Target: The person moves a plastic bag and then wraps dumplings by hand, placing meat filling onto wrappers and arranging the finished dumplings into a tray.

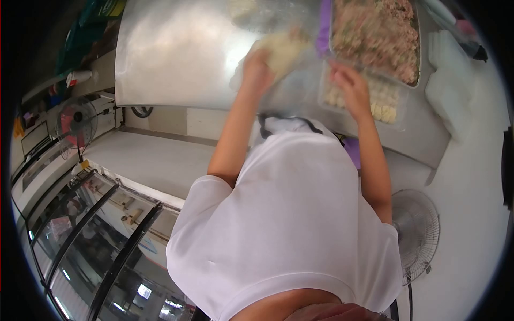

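My left hand (258,70) is at the near left edge of a pale yellow, flat mass (286,51) that looks like dough wrappers, on a clear sheet. Motion blurs its fingers. Above a clear tray (400,124) of small pale dumplings (383,109) is my right hand (352,88), its fingers bent and apart with nothing visible in them. These fingertips reach the tray's far edge, close to a larger tray (420,75) of pinkish minced filling with green bits (377,40).
A purple strip (324,27) lies beside the filling tray on the metal table (171,53). Another blurred, plastic-wrapped pale bundle (246,12) is at the far side. White sheets or lids (447,80) stand at the right. A fan (417,232) is near my right elbow.
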Available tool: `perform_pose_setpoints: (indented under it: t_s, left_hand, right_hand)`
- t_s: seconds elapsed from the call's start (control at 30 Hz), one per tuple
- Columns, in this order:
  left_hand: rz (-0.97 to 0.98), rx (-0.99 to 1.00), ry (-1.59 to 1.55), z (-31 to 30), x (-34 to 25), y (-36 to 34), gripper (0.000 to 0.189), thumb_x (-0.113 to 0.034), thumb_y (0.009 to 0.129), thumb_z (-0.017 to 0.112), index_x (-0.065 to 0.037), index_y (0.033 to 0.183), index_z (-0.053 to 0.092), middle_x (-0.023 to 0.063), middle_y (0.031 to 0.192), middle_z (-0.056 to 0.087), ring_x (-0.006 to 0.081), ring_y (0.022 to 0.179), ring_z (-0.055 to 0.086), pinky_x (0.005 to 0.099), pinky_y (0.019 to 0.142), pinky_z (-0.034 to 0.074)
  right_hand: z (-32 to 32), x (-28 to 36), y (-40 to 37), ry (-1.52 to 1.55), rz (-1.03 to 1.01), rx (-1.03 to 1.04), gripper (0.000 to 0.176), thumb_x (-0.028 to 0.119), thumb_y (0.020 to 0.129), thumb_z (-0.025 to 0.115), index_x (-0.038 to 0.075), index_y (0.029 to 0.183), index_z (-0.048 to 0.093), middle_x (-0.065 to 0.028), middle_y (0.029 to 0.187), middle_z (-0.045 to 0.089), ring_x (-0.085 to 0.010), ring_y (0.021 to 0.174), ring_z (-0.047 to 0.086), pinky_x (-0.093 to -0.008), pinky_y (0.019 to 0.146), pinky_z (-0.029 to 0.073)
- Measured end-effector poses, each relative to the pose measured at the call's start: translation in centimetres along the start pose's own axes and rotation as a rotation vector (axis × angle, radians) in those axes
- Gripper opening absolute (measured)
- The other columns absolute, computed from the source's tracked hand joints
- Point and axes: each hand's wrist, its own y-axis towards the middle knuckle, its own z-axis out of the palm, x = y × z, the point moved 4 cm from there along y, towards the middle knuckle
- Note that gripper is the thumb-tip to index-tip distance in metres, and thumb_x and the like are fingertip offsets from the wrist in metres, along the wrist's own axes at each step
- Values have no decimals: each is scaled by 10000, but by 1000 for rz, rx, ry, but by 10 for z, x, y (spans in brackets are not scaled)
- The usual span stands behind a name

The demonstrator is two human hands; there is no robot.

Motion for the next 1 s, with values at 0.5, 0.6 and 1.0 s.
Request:
perform_pose_setpoints:
  t_s: [0.5, 0.6, 1.0]
  left_hand:
    - [-162, 147, -241, 60, 29, 13, 472, -209, 1037, 204, 94, 1374, 336, 225, 1392, 439, 362, 1309, 425, 487, 1150, 311]
    - [-116, 5, -282, 49, 30, 19, 377, -159, 994, 295, 71, 1257, 436, 200, 1273, 510, 338, 1205, 494, 472, 1065, 387]
    - [-78, 351, -163, 88, 1, -22, 441, -233, 976, 427, 39, 1323, 428, 177, 1349, 487, 302, 1256, 477, 429, 1094, 362]
  right_hand:
    - [3, 33, -33, -1005, -436, -336, 334, 32, 806, 651, 192, 1085, 739, -14, 811, 612, -218, 698, 604, -322, 618, 484]
    - [-14, 41, -38, -1065, -455, -299, 336, 28, 803, 651, 202, 1077, 741, -13, 815, 614, -218, 695, 605, -326, 594, 479]
    - [-12, 59, -37, -941, -469, -254, 331, 10, 811, 653, 177, 1084, 740, -18, 815, 608, -202, 650, 575, -298, 576, 470]
